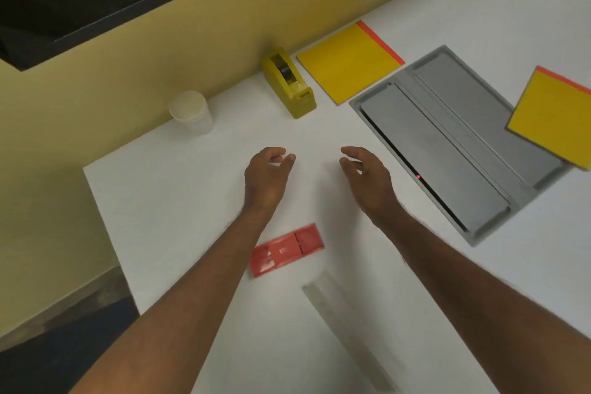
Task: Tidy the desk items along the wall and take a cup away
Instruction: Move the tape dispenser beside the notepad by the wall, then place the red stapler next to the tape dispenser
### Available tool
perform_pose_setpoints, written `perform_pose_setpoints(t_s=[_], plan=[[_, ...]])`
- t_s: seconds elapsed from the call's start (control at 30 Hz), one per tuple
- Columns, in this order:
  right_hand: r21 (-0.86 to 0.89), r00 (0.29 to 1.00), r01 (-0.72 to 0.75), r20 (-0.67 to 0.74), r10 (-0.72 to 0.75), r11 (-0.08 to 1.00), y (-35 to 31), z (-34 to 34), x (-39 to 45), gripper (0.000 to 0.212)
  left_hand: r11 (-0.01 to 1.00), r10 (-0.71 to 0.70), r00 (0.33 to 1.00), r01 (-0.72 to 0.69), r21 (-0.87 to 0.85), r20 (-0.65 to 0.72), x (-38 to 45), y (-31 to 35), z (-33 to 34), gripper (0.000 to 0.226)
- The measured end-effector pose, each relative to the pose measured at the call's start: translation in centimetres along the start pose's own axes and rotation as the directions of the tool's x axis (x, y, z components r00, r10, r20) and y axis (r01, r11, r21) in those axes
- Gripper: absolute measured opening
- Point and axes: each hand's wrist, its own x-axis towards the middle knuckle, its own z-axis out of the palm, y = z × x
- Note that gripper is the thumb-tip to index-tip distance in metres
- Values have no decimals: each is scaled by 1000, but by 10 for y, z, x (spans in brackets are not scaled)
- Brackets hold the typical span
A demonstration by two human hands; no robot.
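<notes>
The white cup (pixel 191 112) stands upright by the wall at the tabletop's (pixel 192 201) far left, the tape dispenser (pixel 289 83) to its right. Left hand (pixel 267 176) and right hand (pixel 367 177) hover empty, fingers loosely curled; nothing looks started, so next comes a reach for an item

bare forearms, apparently sleeveless; hands ringless.

1 head-worn view looks steeply down, close over the white desk (pixel 192 265) toward the wall (pixel 160 51).
</notes>
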Motion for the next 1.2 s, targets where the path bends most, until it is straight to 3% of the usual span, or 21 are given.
perform_pose_setpoints(t_s=[0.13, 0.3, 0.43, 0.53, 0.77, 1.0, 1.2], plan=[[-25, 999, -42, -5, 42, 999, 8, -5, -51, 29, 998, 26, 998, -30, 60, 57, -46, -9, -16, 27], [-26, 996, -92, 21, 92, 995, 11, 4, -100, 33, 995, 41, 999, -43, 90, 29, -97, -31, -39, 29], [-29, 988, -140, 62, 141, 990, 13, 15, -121, 37, 991, -7, 999, 13, 133, -43, -123, -55, -51, 36], [-39, 980, -176, 81, 179, 984, 13, 22, -128, 40, 993, -101, 991, 106, 51, -88, -137, -71, -58, 48], [-92, 966, -193, 160, 205, 977, 8, 42, -135, 49, 976, -218, 974, 218, -9, -55, -159, -89, -52, 65], [-140, 960, -181, 190, 206, 973, 5, 43, -132, 54, 977, -212, 970, 205, -64, -118, -156, -88, -46, 49], [-50, 970, -201, 130, 206, 978, -5, 34, -126, 47, 970, -213, 961, 186, -156, -178, -136, -74, -43, 37]])
